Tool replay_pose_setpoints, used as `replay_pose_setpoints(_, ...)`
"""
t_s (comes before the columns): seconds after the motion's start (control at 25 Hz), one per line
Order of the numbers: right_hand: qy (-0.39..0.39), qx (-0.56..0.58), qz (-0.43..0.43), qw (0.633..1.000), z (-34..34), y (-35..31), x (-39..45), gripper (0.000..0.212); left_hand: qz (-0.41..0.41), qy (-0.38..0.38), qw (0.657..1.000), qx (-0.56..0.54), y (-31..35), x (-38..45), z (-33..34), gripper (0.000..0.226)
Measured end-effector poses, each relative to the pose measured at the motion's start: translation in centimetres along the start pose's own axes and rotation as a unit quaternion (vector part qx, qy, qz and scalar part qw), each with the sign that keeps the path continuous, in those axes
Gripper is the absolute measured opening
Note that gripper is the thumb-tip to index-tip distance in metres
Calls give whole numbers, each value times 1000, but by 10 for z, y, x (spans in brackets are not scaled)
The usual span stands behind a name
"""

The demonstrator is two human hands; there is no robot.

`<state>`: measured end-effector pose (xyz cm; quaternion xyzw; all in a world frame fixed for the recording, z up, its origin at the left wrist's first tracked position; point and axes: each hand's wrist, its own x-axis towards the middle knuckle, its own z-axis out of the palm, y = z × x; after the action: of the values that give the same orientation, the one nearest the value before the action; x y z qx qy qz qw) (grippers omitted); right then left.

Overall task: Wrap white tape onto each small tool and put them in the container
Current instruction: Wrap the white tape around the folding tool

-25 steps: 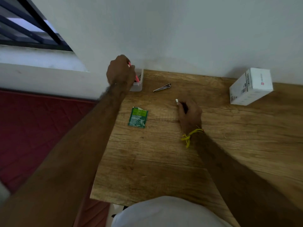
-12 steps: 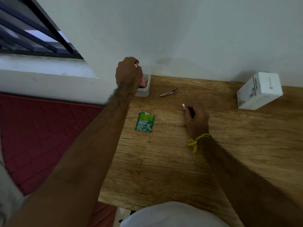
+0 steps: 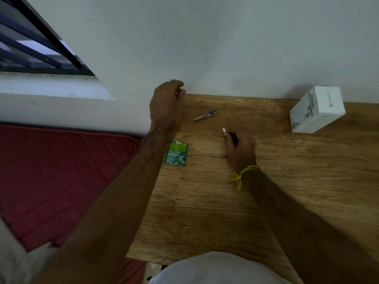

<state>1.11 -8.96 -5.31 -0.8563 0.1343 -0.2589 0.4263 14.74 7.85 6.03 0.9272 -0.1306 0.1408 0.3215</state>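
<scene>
My left hand (image 3: 167,107) hovers over the table's far left corner, fingers curled, and hides the container beneath it. Only a small pale tip (image 3: 176,92) of the tool it pinches shows between thumb and finger. My right hand (image 3: 242,148) rests on the wooden table (image 3: 205,201), closed around a dark small tool whose white-taped end (image 3: 224,131) sticks out toward the upper left. A metal nail clipper (image 3: 205,115) lies loose on the table between the two hands, touching neither.
A green sachet (image 3: 176,153) lies by my left forearm near the table's left edge. A white carton (image 3: 316,109) stands at the far right against the wall. A red mattress (image 3: 61,171) is left of the table.
My left hand has dropped over the container, which no longer shows, and the pink tool's shaft has gone out of sight. My right hand has stayed put with its tool.
</scene>
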Motion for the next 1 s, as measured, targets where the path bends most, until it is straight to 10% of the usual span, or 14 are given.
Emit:
replay_pose_setpoints(0.2, 15, -3, 0, 1000, -1, -3, -1, 9, 19, -200, 977, 67, 16, -50, 52, 31)
replay_pose_setpoints(0.44, 13, -9, 7, 1000, 1, -1, 1, 10, 1, -240, 957, 165, 14, -38, 84, 28)
replay_pose_setpoints(0.64, 18, -13, 15, 1000, 0, -3, 1, 7, -139, -202, 965, -88, 19, -82, 70, 16)
replay_pose_setpoints(1.0, 60, 69, 130, 987, -45, -14, -50, 9, -330, -227, 813, -423, 31, -221, 23, 31)
